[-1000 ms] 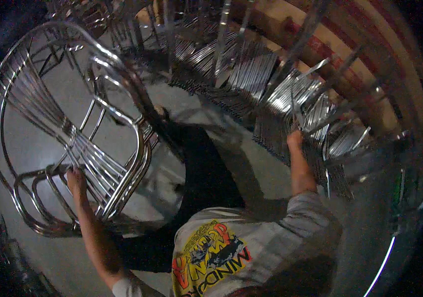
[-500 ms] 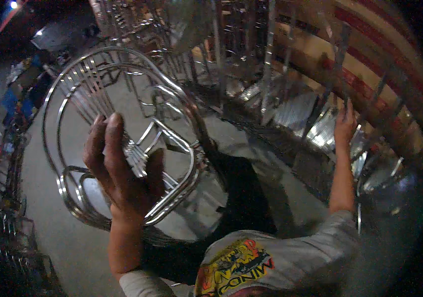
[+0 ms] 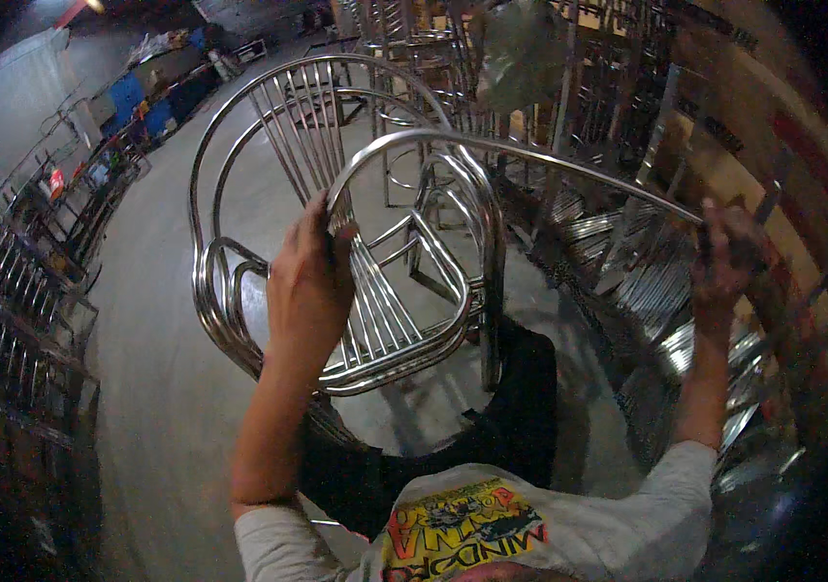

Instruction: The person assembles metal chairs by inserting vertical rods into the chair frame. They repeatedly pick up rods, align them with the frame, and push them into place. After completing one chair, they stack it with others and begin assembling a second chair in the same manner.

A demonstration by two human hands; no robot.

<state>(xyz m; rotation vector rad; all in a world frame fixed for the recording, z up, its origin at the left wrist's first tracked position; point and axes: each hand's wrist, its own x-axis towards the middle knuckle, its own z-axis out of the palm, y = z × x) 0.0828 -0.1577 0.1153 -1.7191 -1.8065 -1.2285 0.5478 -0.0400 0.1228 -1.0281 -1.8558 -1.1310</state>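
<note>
A long, shiny metal tube, bent into a curve at its left end, spans the space between my two hands. The fingers of my left hand are closed round its curved end. Its straight end is gripped by my right hand, off to the right. Beneath the tube stands a tubular metal chair with a slatted seat, a fanned slatted back and looped arms. The tube passes above the chair's right arm. My legs are partly behind the chair's near edge.
Bundles of metal tubes and slatted metal parts lie along the right, beside large cardboard boxes. Slatted metal frames are stacked at the left. Further tubular frames and a hanging plastic sheet stand at the back.
The bent tube is now held up between both hands; my right hand was reaching toward the metal parts and my left hand was raised without it. The view has turned rightward across the chair.
</note>
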